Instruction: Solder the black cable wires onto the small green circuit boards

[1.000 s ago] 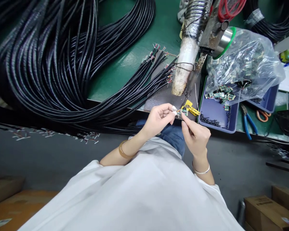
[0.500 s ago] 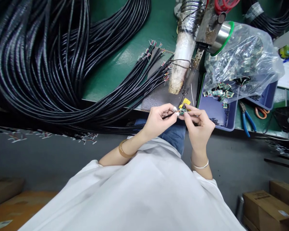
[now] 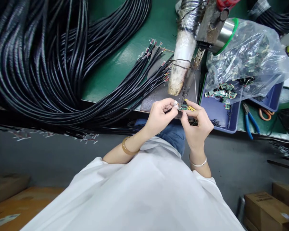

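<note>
My left hand point(image 3: 160, 115) pinches the end of a black cable, its fine wires meeting a small green circuit board point(image 3: 183, 106). Opposite it, my right hand point(image 3: 197, 123) has thumb and fingers closed on the board's other side, with a yellow piece point(image 3: 190, 108) between the fingers. Just above the board is the tip of a soldering iron point(image 3: 192, 75), beside a white wrapped tube point(image 3: 179, 61). A thin white strand point(image 3: 196, 88) stands to the right of the iron. The exact contact between wires and board is too small to tell.
Black cables point(image 3: 60, 80) fill the left side. On the right are a purple tray point(image 3: 221, 118) with small boards, a plastic bag point(image 3: 250, 51) of boards, blue-handled pliers point(image 3: 249, 123) and orange-handled scissors point(image 3: 267, 115). A solder spool point(image 3: 227, 33) sits behind the iron.
Both hands have moved slightly up with the board, which now lies closer below the iron's tip. The yellow piece has turned and shifted down to the right, between the right hand's fingers.
</note>
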The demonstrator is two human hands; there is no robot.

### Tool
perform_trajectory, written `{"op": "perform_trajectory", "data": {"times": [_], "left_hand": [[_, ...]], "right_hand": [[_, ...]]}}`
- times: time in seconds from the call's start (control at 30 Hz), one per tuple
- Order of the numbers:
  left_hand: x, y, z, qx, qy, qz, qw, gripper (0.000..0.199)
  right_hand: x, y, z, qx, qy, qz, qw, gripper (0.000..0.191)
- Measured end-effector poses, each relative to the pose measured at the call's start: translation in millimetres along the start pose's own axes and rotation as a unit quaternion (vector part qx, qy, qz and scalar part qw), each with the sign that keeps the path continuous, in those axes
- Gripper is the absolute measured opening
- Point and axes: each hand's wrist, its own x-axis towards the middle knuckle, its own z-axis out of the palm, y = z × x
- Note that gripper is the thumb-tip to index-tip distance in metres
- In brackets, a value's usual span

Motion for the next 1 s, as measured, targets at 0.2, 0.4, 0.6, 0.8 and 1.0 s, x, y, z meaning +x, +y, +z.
{"op": "perform_trajectory", "data": {"times": [0.2,0.4,0.6,0.8,1.0], "left_hand": [[4,1,2.0,-0.007,0.016,0.005,1.0,0.011],[2,6,1.5,-0.005,0.014,0.009,1.0,0.012],[2,8,0.4,-0.019,0.018,-0.02,0.999,0.01],[-1,7,-1.3,-0.027,-0.005,-0.043,0.999,0.013],[-4,2,-0.5,-0.006,-0.009,-0.029,1.0,0.013]], "right_hand": [[5,-1,0,0.004,0.008,0.001,1.0,0.01],[7,-6,-4,-0.001,0.008,-0.009,1.0,0.009],[5,-6,-6,-0.011,-0.016,-0.016,1.0,0.012],[-2,-3,-5,-0.021,-0.026,-0.03,0.999,0.012],[-3,-2,-4,-0.003,-0.002,-0.015,1.0,0.013]]}}
